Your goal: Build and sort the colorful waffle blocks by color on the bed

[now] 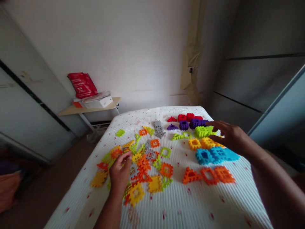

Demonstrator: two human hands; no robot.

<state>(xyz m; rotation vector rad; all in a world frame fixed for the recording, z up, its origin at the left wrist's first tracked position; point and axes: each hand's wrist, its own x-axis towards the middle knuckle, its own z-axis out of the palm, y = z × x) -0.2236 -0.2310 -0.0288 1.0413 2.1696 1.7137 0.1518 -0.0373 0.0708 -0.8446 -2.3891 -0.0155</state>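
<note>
At 9 o'clock on the bed [190, 203] the left hand [120, 174] curls its fingers into the mixed pile [145, 165], grip unclear, while the right hand [230, 136], fingers spread, hovers at 2 o'clock over the colour-sorted blocks [207, 156].

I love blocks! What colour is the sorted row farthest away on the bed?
Red. Those blocks show best in the head view.

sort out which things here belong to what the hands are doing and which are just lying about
In hand: left hand in the mixed tile pile; right hand by the green blocks; red blocks, purple blocks, yellow blocks, blue blocks, orange pieces.
Lying about: red bag, white box, side table.
</note>
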